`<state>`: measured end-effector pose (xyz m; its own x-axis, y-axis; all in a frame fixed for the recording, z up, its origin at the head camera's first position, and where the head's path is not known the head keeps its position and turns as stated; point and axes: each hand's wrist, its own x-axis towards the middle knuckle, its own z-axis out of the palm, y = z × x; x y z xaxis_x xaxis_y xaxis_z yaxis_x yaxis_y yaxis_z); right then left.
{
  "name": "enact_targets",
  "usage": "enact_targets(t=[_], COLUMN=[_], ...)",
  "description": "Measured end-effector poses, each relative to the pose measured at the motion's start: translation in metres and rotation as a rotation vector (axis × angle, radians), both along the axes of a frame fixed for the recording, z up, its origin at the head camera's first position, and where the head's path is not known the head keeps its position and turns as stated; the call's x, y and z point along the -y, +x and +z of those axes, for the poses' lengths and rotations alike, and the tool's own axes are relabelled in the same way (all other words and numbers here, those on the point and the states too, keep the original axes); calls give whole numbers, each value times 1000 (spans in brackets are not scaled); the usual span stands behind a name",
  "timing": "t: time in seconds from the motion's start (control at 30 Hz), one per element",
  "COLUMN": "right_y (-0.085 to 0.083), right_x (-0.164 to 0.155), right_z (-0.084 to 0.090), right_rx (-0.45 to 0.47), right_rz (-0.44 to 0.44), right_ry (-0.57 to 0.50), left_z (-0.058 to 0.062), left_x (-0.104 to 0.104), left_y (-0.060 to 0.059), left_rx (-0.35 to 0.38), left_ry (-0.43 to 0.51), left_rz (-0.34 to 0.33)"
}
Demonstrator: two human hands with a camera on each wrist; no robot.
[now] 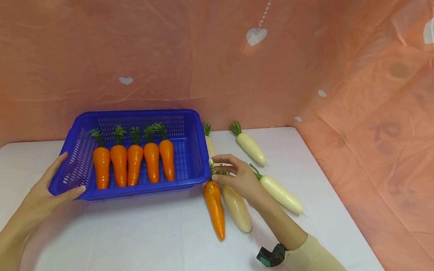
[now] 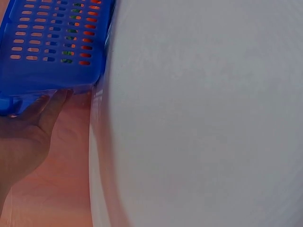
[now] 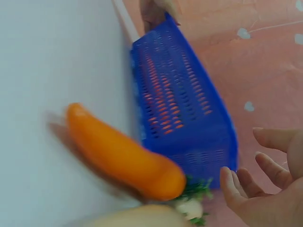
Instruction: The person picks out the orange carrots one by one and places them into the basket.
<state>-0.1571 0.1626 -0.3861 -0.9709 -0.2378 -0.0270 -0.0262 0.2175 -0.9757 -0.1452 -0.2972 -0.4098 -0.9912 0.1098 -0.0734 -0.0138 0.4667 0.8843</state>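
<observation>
A blue plastic basket (image 1: 188,182) with slotted walls stands at the back left of the white table, several orange carrots (image 1: 136,163) side by side inside. My left hand (image 1: 44,195) grips its left end, thumb over the front corner of the rim and fingers along the side. Beside the right end is my right hand (image 1: 241,179), fingers spread and slightly bent, fingertips right at the rim. In the right wrist view this hand (image 3: 270,189) holds nothing. Below it, one more carrot (image 1: 215,210) lies on the table against a white radish (image 1: 237,210), their tops partly hidden by the hand.
Two other white radishes lie further right, one at the back (image 1: 251,149) and one (image 1: 283,195) behind the right forearm. Another radish (image 1: 210,147) shows partly beside the basket. An orange sheet with white hearts (image 1: 256,36) hangs behind the table (image 1: 133,248) and at its right.
</observation>
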Motion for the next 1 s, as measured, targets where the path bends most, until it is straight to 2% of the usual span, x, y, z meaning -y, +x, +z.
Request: enact_targets(t=[0.13, 0.3, 0.5, 0.6, 0.8, 0.9, 1.0], right_y=[12, 24, 33, 34, 33, 32, 29], right_x=[-2, 1, 10, 14, 19, 18, 17], right_z=[-15, -32, -40, -41, -44, -45, -46], right_rx=[25, 9, 1, -31, -152, -131, -113], right_rz=[-19, -17, 6, 23, 62, 74, 79], right_ry=[1, 15, 76, 166, 460, 562, 598], left_z=[2, 2, 1, 2, 2, 2, 2], left_x=[0, -1, 0, 0, -2, -2, -1], left_y=[-2, -2, 1, 0, 1, 0, 0], left_rx=[-3, 6, 25, 26, 50, 53, 44], left_ry=[-24, -30, -28, -26, -14, -4, 8], left_rz=[-3, -5, -2, 1, 7, 9, 13])
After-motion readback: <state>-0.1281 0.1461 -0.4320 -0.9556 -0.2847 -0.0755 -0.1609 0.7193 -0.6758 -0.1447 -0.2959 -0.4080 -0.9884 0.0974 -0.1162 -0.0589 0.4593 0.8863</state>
